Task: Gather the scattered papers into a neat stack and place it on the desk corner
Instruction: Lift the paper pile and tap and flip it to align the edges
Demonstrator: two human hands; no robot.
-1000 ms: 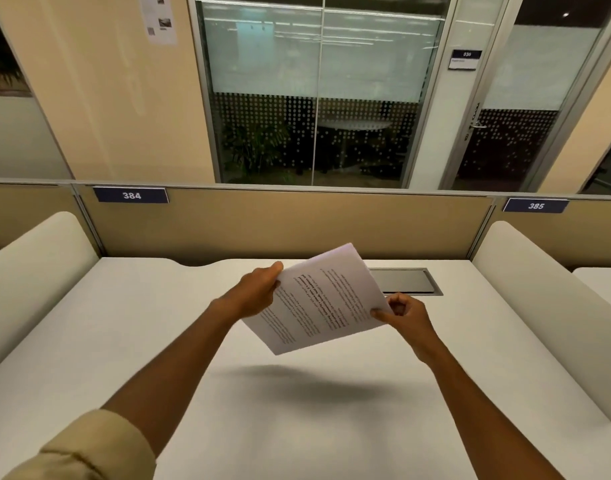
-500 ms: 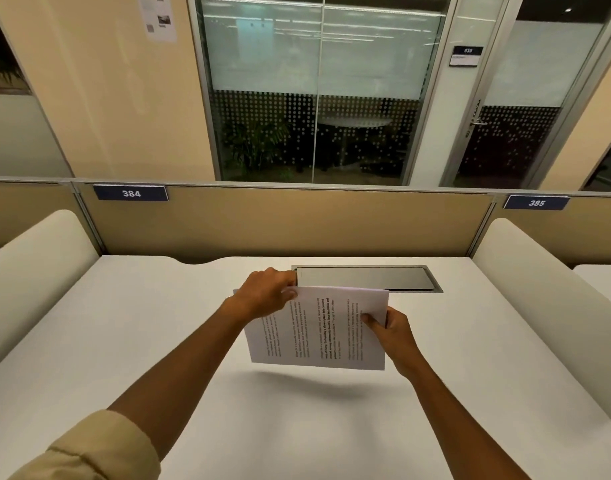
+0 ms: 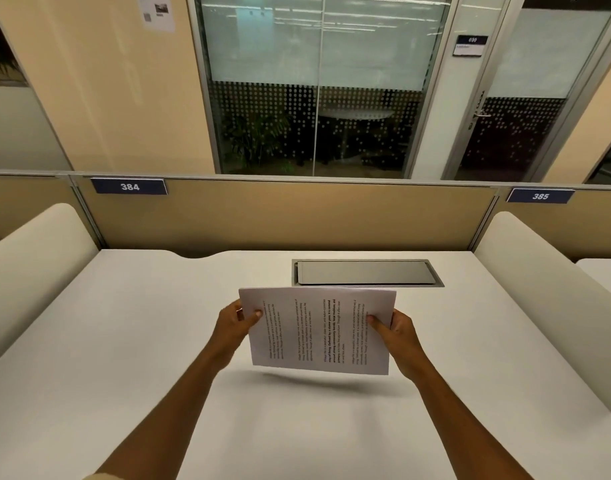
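The papers (image 3: pixel 319 332) form a flat, squared-up white stack of thin sheets, held in the air above the middle of the tabletop (image 3: pixel 124 358) and clear of it, with a soft shadow on the surface beneath. The stack is turned sideways, so its printed lines of black text run vertically; one block of text is bold. Its top edge tips away from the camera.

The left hand (image 3: pixel 233 327) clamps the stack's left short edge, thumb pressed on the printed face and the other fingers behind. The right hand (image 3: pixel 395 336) takes the right short edge in the same grip, thumb on top. Both forearms are bare.

The tabletop is smooth, matte and off-white, with a wavy notch cut in its far edge. Just beyond the stack a rectangular grey metal hatch (image 3: pixel 366 273) sits flush in the surface. Rounded, cream padded dividers (image 3: pixel 546 289) flank both sides. A tan fabric partition (image 3: pixel 290 216) closes the back, bearing dark blue plates numbered 384 (image 3: pixel 129 186) and 385 (image 3: pixel 540 196).
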